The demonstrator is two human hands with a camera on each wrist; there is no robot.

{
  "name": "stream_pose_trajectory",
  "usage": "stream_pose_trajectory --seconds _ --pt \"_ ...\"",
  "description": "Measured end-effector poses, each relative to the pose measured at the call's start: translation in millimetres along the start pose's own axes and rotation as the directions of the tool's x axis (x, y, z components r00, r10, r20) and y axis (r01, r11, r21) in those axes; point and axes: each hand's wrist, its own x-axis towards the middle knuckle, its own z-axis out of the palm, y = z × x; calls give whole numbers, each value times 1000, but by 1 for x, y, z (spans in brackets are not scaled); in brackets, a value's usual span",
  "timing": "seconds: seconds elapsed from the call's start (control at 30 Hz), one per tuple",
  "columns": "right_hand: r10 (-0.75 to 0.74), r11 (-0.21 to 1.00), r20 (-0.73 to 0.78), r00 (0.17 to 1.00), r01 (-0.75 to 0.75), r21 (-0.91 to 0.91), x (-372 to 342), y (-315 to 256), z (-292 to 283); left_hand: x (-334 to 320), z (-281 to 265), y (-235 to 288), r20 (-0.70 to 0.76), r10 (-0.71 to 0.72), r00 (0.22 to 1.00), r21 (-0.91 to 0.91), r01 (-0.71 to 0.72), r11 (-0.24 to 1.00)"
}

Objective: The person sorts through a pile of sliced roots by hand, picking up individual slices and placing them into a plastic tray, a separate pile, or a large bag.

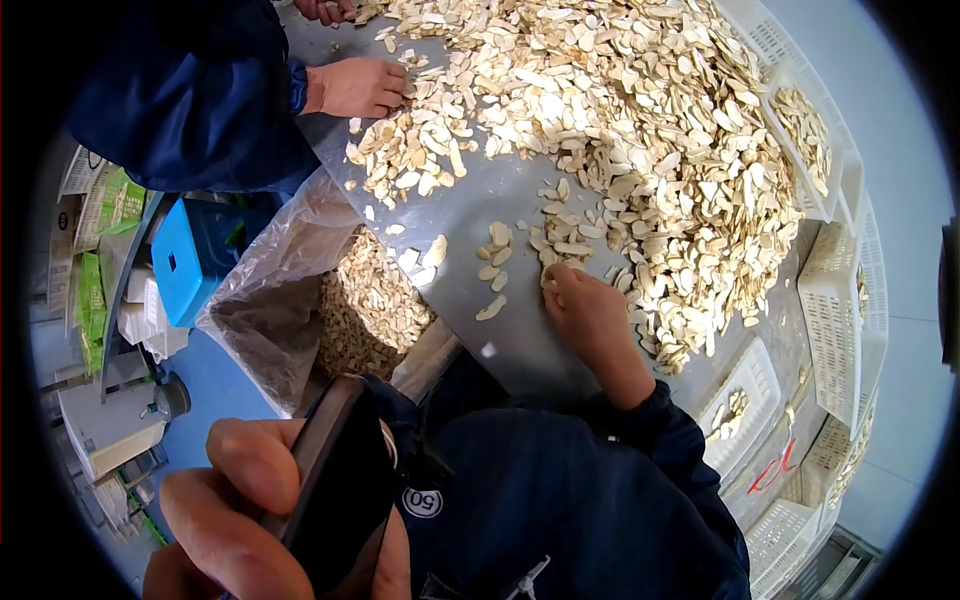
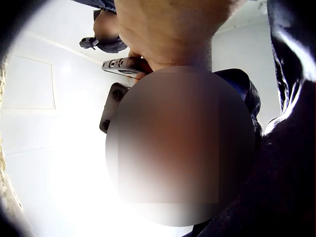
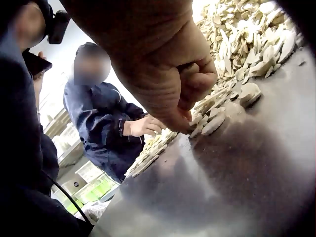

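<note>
- We see thin, flat, cream-coloured slices point(image 1: 700, 180) heaped across the smooth grey metal tabletop point(image 1: 450, 205), with a few lying apart near its edge.
- Our right hand point(image 1: 595, 325) is down at the near side of the heap, its fingers curled and the tips touching slices; whether one is pinched — we cannot tell, as the fingers hide it.
- Our left hand point(image 1: 235, 500) is clenched around a dark, slab-shaped phone point(image 1: 345, 490), raised in front of our body, well apart from the slices.
- We judge the slices light, dry and fairly stiff, likely to snap if squeezed across the middle; we would pinch one by its opposite edges, or slide it to the tabletop's edge where it lies flat.
- The phone looks rigid and slick — we would hold it along its long sides.
- More slices lie in the clear plastic bag point(image 1: 270, 270) below the tabletop, and white perforated plastic baskets point(image 1: 835, 290) stand along the far right.
- Another person's hand point(image 1: 360, 87) rests on slices across from us.
</note>
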Motion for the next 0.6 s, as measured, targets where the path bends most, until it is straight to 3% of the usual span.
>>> stream_pose_trajectory --seconds 0.1,0.17,0.2,0.3,0.37,0.4,0.47,0.5,0.57,0.6 --pt "-22 998 40 999 25 -66 5 1 2 -19 5 14 -253 -73 965 235 135 963" --pt "-53 993 73 996 60 -102 8 4 3 -23 3 16 -302 -59 952 280 148 949" --pt "-51 993 82 995 59 -104 9 4 3 -22 1 15 -267 -33 963 256 104 961" --pt "-25 994 121 992 37 -101 12 4 1 -25 -5 16 -272 -72 960 293 153 944" --pt "21 996 164 986 -7 -87 12 3 -2 -21 -6 12 -178 -54 982 166 85 982" --pt "11 996 147 989 2 -86 11 4 0 -8 -3 0 -73 16 997 -7 -17 1000" --pt "-10 996 112 994 20 -86 7 10 5 -4 6 -3 -99 95 991 -72 -102 992" --pt "-17 999 145 989 21 -31 3 12 1 -16 12 0 -216 96 972 47 -88 995" --pt "-42 997 213 976 26 78 -9 16 -7 -20 13 1 -235 108 966 103 -86 991" --pt "-10 999 237 971 -3 54 -11 15 -11 -12 9 -2 -139 111 984 41 -107 993"
